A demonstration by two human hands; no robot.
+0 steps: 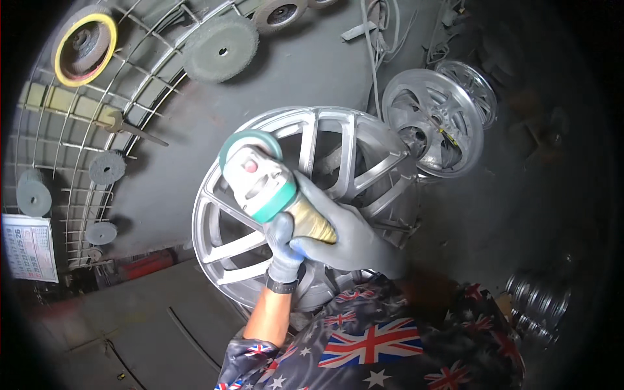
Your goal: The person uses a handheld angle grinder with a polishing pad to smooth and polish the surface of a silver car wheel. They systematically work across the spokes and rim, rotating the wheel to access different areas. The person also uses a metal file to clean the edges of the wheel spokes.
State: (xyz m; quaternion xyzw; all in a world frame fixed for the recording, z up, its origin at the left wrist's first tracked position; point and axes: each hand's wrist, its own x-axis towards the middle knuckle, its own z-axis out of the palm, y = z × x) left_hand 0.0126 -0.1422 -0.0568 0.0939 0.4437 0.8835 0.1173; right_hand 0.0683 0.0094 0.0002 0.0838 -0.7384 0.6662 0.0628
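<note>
Both gloved hands close around a hand-held angle grinder (270,185) held over a silver alloy wheel (305,201) that stands tilted in the middle of the view; the right hand (348,234), in a grey glove, wraps the brass-coloured rear of the tool's body, fingers curled tight across it; the left hand (284,250), also grey-gloved, with a dark band at the wrist, grips the same body from beneath, just below the green collar; the grinder's pale head, with a small red button, points up and to the left, and its green-edged guard sits over the wheel's spokes near the rim, though whether the disc actually touches the metal cannot be told from here; a second alloy wheel (442,127) leans behind and to the right, just beside the first, with a third rim (478,81) partly showing behind that; on the left a wire rack (84,130) carries several round abrasive discs, among them a yellow-rimmed disc (84,49) and a large grey felt disc (221,47); the person's sleeves bear a flag print.
</note>
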